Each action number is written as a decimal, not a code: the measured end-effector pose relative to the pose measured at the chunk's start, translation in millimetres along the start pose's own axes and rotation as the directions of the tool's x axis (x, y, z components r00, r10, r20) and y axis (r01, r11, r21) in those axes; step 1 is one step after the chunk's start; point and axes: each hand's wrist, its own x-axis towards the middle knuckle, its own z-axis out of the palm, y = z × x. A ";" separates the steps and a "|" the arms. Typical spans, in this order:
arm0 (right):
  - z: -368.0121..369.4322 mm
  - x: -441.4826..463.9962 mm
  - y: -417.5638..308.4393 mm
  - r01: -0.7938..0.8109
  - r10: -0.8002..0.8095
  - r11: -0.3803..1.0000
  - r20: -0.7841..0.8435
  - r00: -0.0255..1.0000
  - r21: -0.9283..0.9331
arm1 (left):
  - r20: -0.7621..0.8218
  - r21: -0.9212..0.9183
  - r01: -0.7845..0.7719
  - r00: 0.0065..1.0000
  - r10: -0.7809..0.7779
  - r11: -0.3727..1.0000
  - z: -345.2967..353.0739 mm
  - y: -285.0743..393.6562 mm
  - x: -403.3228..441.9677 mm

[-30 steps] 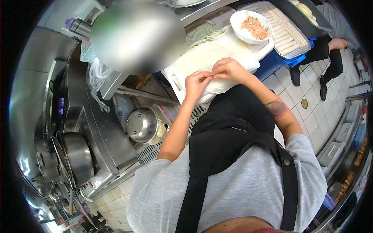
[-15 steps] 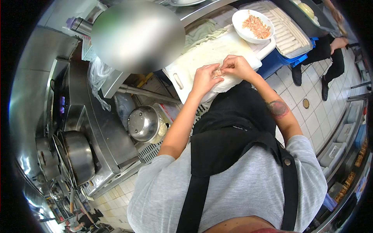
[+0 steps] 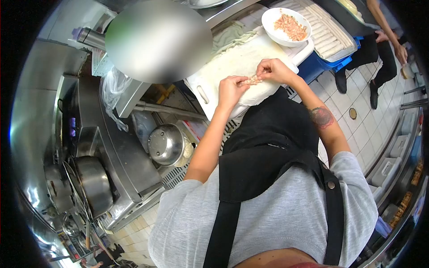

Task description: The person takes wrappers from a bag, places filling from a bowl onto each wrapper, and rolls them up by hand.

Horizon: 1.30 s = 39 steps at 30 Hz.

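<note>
Cutting board (image 3: 212, 85), 1, white: lies with its handle slot at the left. Left hand (image 3: 232, 90), 1: grip pinches the left end of the shredded filling (image 3: 253, 80). That portion (pinkish) sits over pale sheets (image 3: 262, 94) on the board. Right hand (image 3: 274, 71), 1: grip pinches its right end. Bowl (image 3: 273, 32), 1, white: holds similar shreds. Tray (image 3: 347, 52), 1: carries pale rolls (image 3: 328, 33).

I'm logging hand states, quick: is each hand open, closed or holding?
Left hand: fingers curled, fingertips at the shredded pinkish food; whether closed on it cannot be told.
Right hand: fingers curled, at the food's other end; likewise cannot be told.
</note>
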 end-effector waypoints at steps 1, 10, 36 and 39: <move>0.2 -0.6 -0.5 0.005 -0.005 1.000 -0.003 1.000 0.001 | 0.007 -0.025 0.029 1.000 -0.029 0.999 -6.1 -1.4 -3.2; -0.5 -2.4 -21.9 0.095 -0.091 0.966 0.030 0.995 -0.240 | 0.037 -0.041 -0.062 0.997 0.064 0.997 -29.4 -14.6 -17.0; 95.3 14.8 -60.5 0.060 -0.183 0.779 -0.134 0.974 -0.625 | -0.045 -0.016 0.045 0.998 -0.045 0.999 -36.0 -34.2 -35.8; 85.3 8.8 -50.7 0.040 -0.180 0.802 -0.177 0.968 -0.596 | -0.051 -0.011 0.035 0.998 -0.035 0.999 -40.0 -22.5 -41.3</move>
